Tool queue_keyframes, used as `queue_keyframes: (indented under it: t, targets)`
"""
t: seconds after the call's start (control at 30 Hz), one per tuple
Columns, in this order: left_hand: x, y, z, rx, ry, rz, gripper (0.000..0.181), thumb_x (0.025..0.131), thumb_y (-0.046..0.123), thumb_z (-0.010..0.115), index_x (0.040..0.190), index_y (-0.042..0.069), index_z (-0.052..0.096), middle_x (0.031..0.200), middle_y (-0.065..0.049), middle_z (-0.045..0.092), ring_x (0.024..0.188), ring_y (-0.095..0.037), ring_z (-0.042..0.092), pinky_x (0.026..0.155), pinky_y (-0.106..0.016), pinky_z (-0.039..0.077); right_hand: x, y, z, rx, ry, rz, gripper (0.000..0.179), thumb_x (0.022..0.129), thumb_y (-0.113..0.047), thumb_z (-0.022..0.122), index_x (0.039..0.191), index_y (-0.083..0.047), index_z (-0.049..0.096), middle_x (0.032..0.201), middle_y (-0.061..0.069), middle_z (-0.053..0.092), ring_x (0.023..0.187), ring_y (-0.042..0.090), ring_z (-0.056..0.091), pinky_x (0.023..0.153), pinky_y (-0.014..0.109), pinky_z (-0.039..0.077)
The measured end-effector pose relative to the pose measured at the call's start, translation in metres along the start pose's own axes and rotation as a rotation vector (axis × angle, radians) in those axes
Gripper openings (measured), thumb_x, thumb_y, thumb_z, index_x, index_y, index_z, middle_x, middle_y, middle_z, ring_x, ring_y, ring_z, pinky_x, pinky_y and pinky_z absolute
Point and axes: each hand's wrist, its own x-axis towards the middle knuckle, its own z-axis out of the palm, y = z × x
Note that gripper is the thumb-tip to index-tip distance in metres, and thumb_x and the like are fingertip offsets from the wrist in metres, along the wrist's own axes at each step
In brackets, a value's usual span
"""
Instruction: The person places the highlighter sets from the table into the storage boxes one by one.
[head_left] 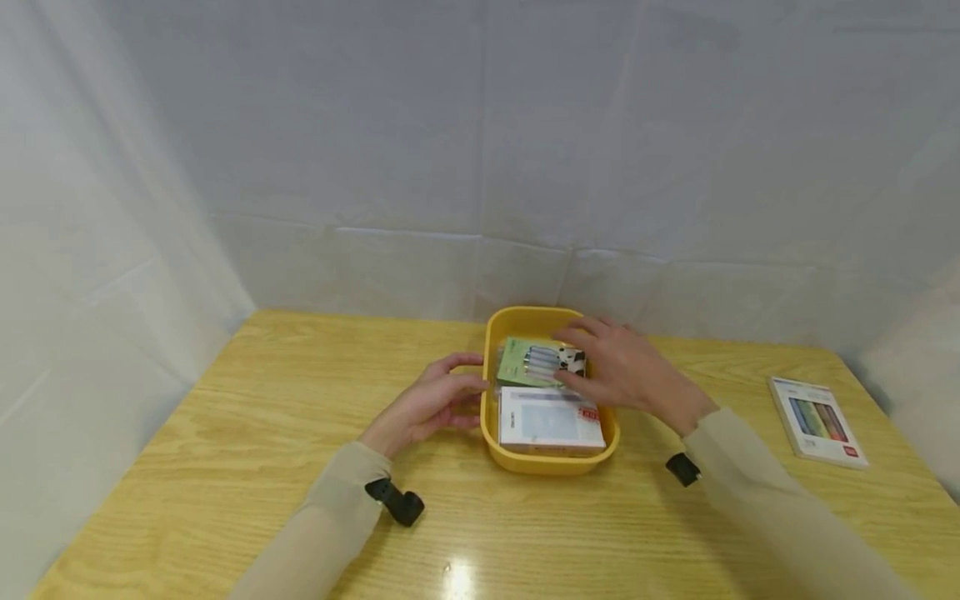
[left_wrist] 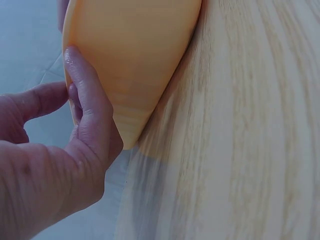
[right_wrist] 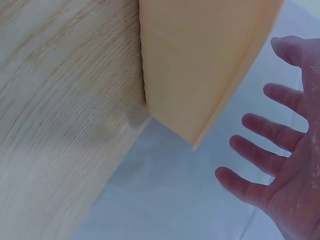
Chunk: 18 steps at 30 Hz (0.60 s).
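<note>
Seemingly to steady the bin (head_left: 551, 465) on the table (head_left: 225, 433), the left hand (head_left: 431, 400) lays a loose, unclosed grip against its side; the right hand (head_left: 615, 362), grip apart, reaches over the packs (head_left: 551, 421) inside.

Place: screened-off booth; whether within a home, office or lab, I cannot tell. Backing: pale, creased sheeting (head_left: 480, 125), hung behind the worktop (head_left: 255, 425). Sides: left sheet (head_left: 82, 250) and right sheet (head_left: 930, 367), likewise pale, enclosing my view. Worktop: yellowish, wood-grained, one bright glare spot (head_left: 459, 577). Fittings: black wrist devices (head_left: 401, 505), worn over sleeves.
</note>
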Motion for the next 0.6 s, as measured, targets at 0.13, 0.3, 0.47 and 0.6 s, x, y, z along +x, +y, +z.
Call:
queue_keyframes:
  t: [0.13, 0.3, 0.47, 0.6]
  targets:
    - [0.001, -0.001, 0.000, 0.002, 0.001, -0.001, 0.055, 0.097, 0.010, 0.060, 0.148, 0.011, 0.040, 0.127, -0.017, 0.060, 0.095, -0.019, 0.062, 0.068, -0.030, 0.059, -0.005, -0.001, -0.001, -0.032, 0.015, 0.019, 0.059, 0.096, -0.054, 0.062, 0.141, -0.016, 0.060, 0.143, 0.015, 0.060, 0.128, 0.038, 0.058, 0.099, 0.061, 0.052]
    - [0.002, -0.002, -0.001, 0.004, 0.000, 0.000, 0.055, 0.097, 0.010, 0.061, 0.148, 0.009, 0.040, 0.122, -0.015, 0.060, 0.093, -0.018, 0.062, 0.067, -0.029, 0.059, -0.012, -0.001, -0.002, -0.040, 0.018, 0.054, 0.061, 0.096, -0.056, 0.061, 0.143, -0.018, 0.059, 0.144, 0.016, 0.059, 0.129, 0.040, 0.057, 0.099, 0.063, 0.051]
    - [0.002, -0.003, -0.002, 0.011, 0.000, 0.005, 0.055, 0.097, 0.010, 0.060, 0.148, 0.009, 0.040, 0.119, -0.014, 0.060, 0.093, -0.018, 0.061, 0.067, -0.029, 0.059, -0.019, 0.000, -0.001, -0.033, 0.040, 0.078, 0.059, 0.096, -0.054, 0.061, 0.143, -0.019, 0.058, 0.144, 0.015, 0.058, 0.129, 0.040, 0.056, 0.098, 0.065, 0.051]
    - [0.002, -0.003, -0.002, 0.018, 0.002, 0.008, 0.054, 0.098, 0.011, 0.060, 0.148, 0.009, 0.040, 0.121, -0.015, 0.060, 0.093, -0.018, 0.062, 0.068, -0.029, 0.059, -0.024, 0.001, -0.001, -0.037, 0.085, 0.085, 0.058, 0.095, -0.053, 0.063, 0.141, -0.018, 0.060, 0.142, 0.016, 0.060, 0.126, 0.040, 0.058, 0.093, 0.065, 0.052]
